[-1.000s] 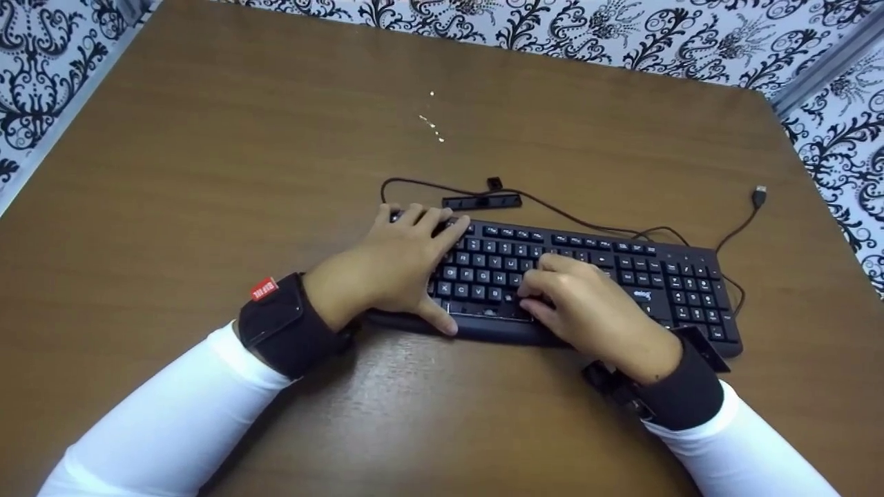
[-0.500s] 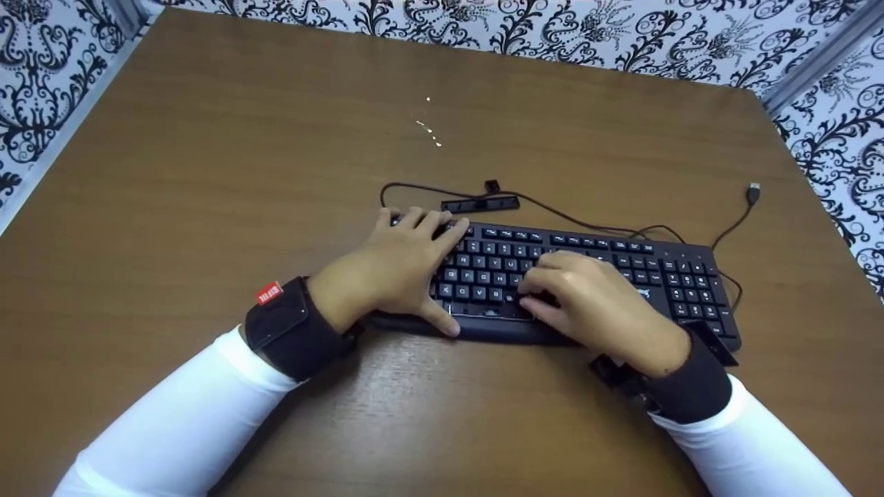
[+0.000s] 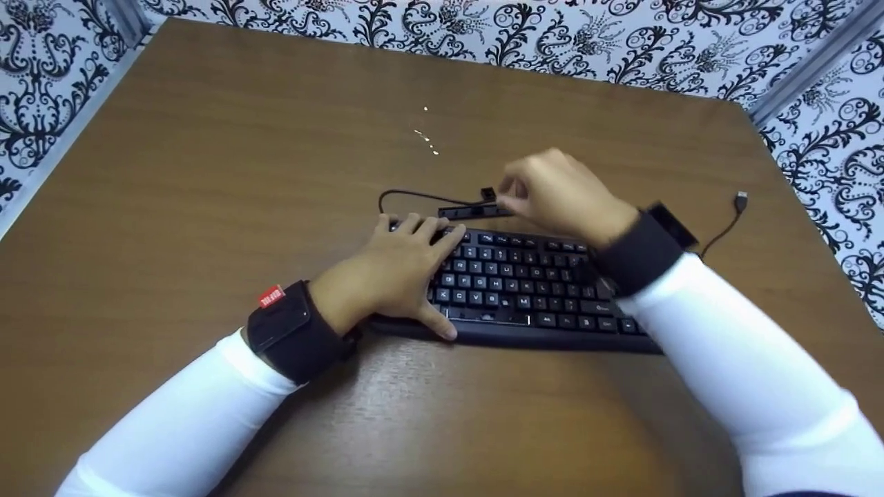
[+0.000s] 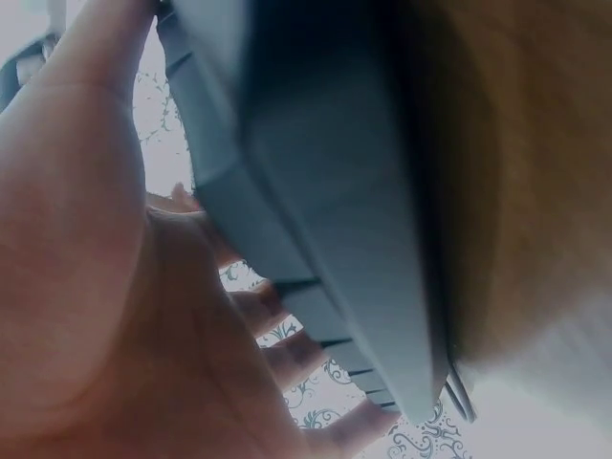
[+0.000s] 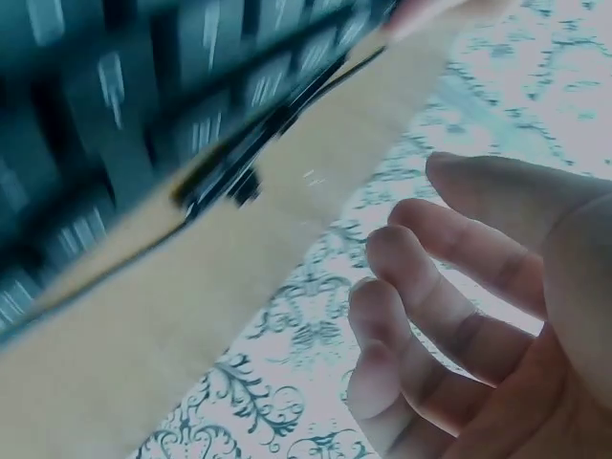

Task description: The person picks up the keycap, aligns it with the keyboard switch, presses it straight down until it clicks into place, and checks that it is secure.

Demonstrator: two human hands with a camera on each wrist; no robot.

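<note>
A black computer keyboard (image 3: 545,338) lies on the wooden table; a gap with a thin metal bar (image 3: 487,317) shows where its space bar sits. My left hand (image 3: 400,269) rests spread over the keyboard's left end, thumb on the front edge, fingers toward the back edge. My right hand (image 3: 556,193) is in the air above the keyboard's back edge, fingers loosely curled; in the right wrist view nothing lies between the fingers (image 5: 430,287). Behind the keyboard lie a long black space bar keycap (image 3: 469,212) and a small black keycap (image 3: 487,194), both near the right hand.
The keyboard's cable (image 3: 414,194) loops behind it, with its USB plug (image 3: 741,201) at the right. Small light specks (image 3: 427,140) show farther back on the table (image 3: 276,138). Black-and-white patterned wallpaper (image 3: 449,27) stands beyond the table's edge.
My right hand has risen from the keys near the space bar gap and moved away from me, over the back edge toward the loose keycaps. The left hand stays on the keyboard.
</note>
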